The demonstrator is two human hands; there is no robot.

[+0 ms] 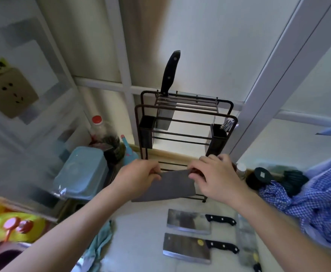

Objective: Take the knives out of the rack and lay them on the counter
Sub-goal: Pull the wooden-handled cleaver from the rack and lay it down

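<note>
Hands both pinch one cleaver (168, 185) in front of the rack (184, 122): left hand (139, 177) on the blade end, right hand (213, 177) at the handle; two cleavers (188, 222) lie on the table (141, 232).

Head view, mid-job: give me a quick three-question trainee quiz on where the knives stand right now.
1. True or false: the rack is already empty.
2. How many cleavers with black handles lie flat on the counter? A) one B) two C) four
3. What do the left hand and right hand hold between them?

Key: 1 false, one knife stands in it. 2 B, far cleaver and near cleaver. 3 a grey cleaver blade.
</note>
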